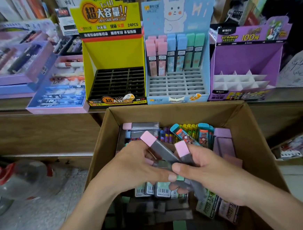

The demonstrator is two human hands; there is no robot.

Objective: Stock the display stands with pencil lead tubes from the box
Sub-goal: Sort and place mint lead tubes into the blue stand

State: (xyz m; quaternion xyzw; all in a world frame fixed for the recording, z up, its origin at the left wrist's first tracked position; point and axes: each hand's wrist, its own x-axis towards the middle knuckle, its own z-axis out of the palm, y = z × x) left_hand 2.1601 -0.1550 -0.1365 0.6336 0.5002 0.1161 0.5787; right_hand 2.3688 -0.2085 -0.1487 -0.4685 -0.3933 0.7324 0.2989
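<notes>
The cardboard box [183, 112] fills the lower middle of the frame, heaped with mixed pencil lead tubes [162, 192]. Across the upper half stand the yellow stand [113, 54], empty, the blue stand [177, 83], filled only in its back rows, and the purple stand [247, 56], empty, so a tube could easily land in a stand it does not match. Over the box the left hand [133, 167] curls round a pink-capped tube [152, 142] and the right hand [211, 171] pinches a second pink-capped tube [181, 148]; held so close together, one could slip back into the heap or enter a narrow slot tilted
</notes>
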